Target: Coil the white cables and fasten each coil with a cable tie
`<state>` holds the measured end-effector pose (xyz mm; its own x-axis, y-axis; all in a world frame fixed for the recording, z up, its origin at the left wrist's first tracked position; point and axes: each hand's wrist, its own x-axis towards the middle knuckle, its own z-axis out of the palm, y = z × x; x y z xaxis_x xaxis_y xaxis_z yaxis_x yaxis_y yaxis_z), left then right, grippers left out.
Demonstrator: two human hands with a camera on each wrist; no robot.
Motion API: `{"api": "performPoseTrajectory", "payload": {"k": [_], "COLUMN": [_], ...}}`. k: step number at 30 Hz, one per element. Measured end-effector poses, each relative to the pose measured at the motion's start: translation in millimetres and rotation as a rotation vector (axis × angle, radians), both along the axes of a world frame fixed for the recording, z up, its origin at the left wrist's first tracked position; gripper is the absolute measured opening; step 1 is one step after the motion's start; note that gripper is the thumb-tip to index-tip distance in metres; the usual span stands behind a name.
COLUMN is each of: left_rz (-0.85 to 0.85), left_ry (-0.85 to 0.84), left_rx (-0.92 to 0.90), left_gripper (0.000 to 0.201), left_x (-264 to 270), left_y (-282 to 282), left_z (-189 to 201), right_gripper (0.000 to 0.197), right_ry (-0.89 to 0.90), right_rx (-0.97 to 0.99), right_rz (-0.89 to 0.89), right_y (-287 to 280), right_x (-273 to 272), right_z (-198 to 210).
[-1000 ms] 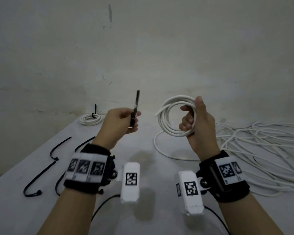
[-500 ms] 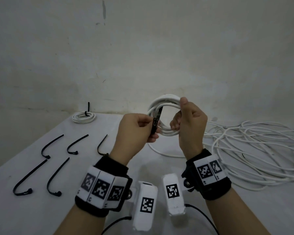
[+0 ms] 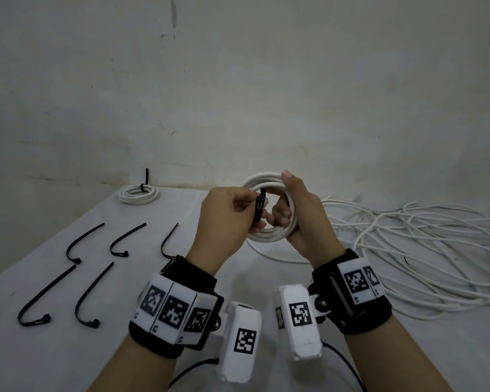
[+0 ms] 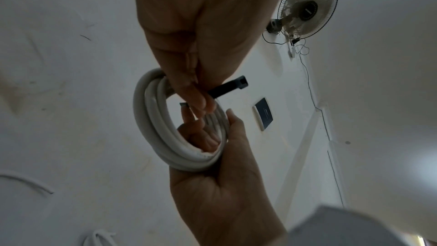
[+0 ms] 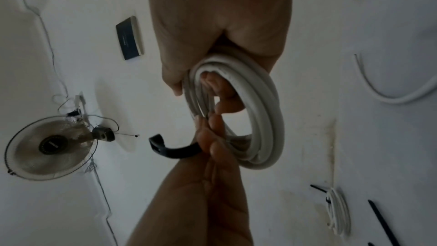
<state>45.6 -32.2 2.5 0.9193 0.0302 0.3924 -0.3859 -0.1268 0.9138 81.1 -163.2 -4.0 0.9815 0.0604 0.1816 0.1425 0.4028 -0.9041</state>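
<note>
My right hand [image 3: 287,210] grips a small coil of white cable [image 3: 269,236] upright above the table, fingers curled through its ring. My left hand [image 3: 252,213] pinches a black cable tie [image 3: 259,206] right against the coil's near side. In the left wrist view the tie [image 4: 228,88] sticks out head-first from my fingertips beside the coil [image 4: 151,128]. The right wrist view shows the tie [image 5: 175,151] curving away from the coil [image 5: 264,119]. Its tail is hidden behind my fingers. A finished coil [image 3: 137,193] with a tie lies at the far left.
Several loose black cable ties [image 3: 85,244] lie on the white table [image 3: 181,222] to the left. A big tangle of loose white cable [image 3: 408,250] fills the right side. A wall stands just behind the table; a fan [image 4: 307,5] hangs on it.
My left hand has carried the tie rightwards from open air up to the coil, and both hands have come together and dropped a little. The right hand keeps its grip.
</note>
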Motion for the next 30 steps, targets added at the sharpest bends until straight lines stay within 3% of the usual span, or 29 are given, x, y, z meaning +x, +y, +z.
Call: {"api": "performPoseTrajectory", "payload": {"k": [4, 10, 17, 22, 25, 30], "left_rz": [-0.009, 0.048, 0.045, -0.074, -0.126, -0.066], "left_ry": [-0.021, -0.050, 0.004, 0.026, -0.032, -0.133], "left_rx": [0.016, 0.030, -0.045, -0.143, -0.055, 0.068], "left_gripper": [0.023, 0.012, 0.008, 0.034, 0.028, 0.011], "left_x": [1.6, 4.9, 6.0, -0.5, -3.9, -3.3], "left_y": [0.2, -1.0, -3.0, 3.1, 9.7, 14.7], "left_z": [-3.6, -10.2, -11.9, -6.9, -4.7, 0.9], "right_gripper": [0.043, 0.043, 0.029, 0.026, 0.027, 0.028], "right_ry": [0.102, 0.131, -0.004, -0.070, -0.061, -0.066], "right_rx": [-0.012, -0.007, -0.013, -0.034, -0.029, -0.028], "right_rz": [0.108, 0.121, -0.049, -0.145, -0.177, -0.165], "right_y": [-2.6, -3.2, 0.8, 0.3, -2.4, -1.8], "right_x": [0.9, 1.6, 0.2, -4.5, -3.4, -5.4], "right_z": [-0.8, -2.8, 0.2, 3.7, 3.6, 5.1]}}
